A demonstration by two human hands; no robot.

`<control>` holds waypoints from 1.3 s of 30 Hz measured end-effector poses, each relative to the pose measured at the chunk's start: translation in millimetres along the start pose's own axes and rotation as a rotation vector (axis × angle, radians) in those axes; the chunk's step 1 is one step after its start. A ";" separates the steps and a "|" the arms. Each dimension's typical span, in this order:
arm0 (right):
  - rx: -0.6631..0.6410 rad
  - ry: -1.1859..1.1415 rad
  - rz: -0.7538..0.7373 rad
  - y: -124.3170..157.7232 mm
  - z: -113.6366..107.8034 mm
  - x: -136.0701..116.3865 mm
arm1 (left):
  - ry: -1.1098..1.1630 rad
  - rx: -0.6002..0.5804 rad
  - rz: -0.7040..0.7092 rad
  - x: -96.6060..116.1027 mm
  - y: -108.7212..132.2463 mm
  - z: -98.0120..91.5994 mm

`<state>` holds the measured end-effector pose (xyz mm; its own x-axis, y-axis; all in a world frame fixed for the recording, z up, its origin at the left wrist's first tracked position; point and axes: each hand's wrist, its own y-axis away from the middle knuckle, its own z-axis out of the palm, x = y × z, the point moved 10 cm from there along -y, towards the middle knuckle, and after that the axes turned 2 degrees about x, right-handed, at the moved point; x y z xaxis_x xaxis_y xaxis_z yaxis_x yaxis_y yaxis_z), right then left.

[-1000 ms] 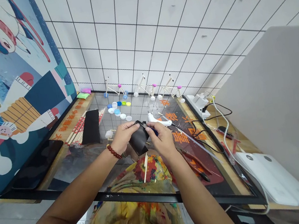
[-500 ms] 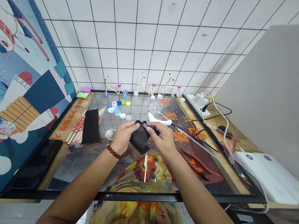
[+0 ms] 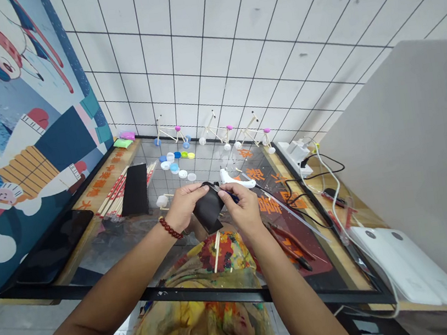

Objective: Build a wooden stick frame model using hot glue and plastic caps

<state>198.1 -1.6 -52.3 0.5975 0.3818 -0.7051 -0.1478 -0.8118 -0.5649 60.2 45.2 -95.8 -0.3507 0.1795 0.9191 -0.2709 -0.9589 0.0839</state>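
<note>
Held piece: matte black, thin, flexible-looking sheet [image 3: 208, 212], centre of the frame, off the table. Left hand [image 3: 185, 206]: thumb and fingers pinched on its upper left edge. Right hand [image 3: 243, 206]: thumb and forefinger clamped on a small tool with silver-coloured tip and dark blue handle [image 3: 233, 195]; type of tool unclear. Cannot tell whether these fingers also pinch the sheet.

Key relation: tool tip lies at the sheet's top edge, between the two thumbs, pointing toward upper left. Sheet hangs below the fingertips; long axis appears to run down the frame, lower end loose and slightly bent. Top partly hidden. Left hand has the firmer hold; right is nearer the tip.

Surroundings: white glue gun [image 3: 237, 180] just beyond right hand; flat black rectangular strip [image 3: 134, 191], left of centre; two pale slim sticks [image 3: 217, 251] below the sheet.
</note>
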 end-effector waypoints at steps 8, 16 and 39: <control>0.000 -0.027 0.013 1.8 2.9 1.3 | -0.020 -0.023 0.023 -1.4 0.2 1.6; -0.016 -0.046 0.045 1.0 4.0 5.4 | -0.027 -0.032 0.019 -1.8 0.5 2.8; 0.010 -0.012 0.021 0.8 4.0 0.8 | -0.080 -0.043 0.033 -10.5 1.0 5.0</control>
<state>195.3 -0.2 -55.1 0.5850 0.3699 -0.7218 -0.1684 -0.8152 -0.5542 68.1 41.3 -103.4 -0.2874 0.1282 0.9492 -0.2993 -0.9534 0.0382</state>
